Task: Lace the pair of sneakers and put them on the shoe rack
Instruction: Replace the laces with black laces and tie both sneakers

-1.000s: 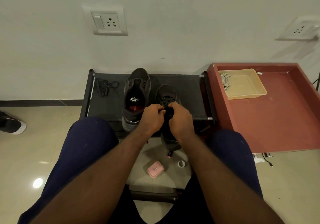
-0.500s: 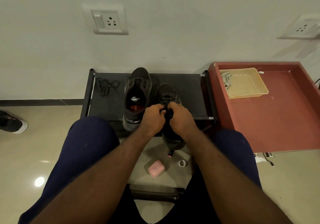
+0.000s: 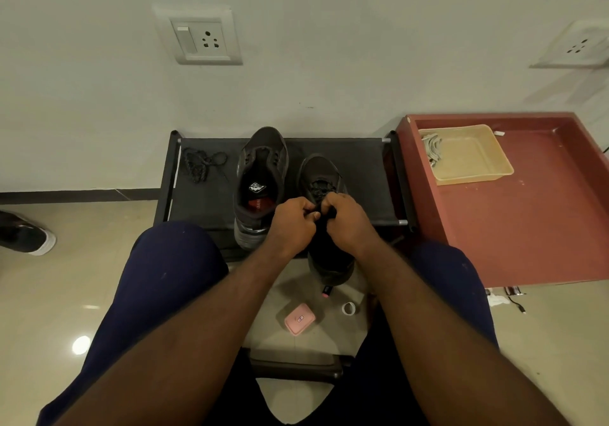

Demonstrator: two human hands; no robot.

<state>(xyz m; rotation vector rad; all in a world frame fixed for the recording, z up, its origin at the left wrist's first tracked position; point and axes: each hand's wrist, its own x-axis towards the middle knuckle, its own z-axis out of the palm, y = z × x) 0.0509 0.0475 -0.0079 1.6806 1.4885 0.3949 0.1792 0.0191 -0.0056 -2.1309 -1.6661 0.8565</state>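
Barely shifted, left hand and right hand pinch the lace.

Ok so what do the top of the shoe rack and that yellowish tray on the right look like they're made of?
Shoe rack: the top looks like dark matte fabric stretched between tubes, likely metal, whose silvery ends show at the corners. Yellowish tray: probably plastic, going by its smooth, slightly glossy surface and moulded raised rim, though that is not certain.
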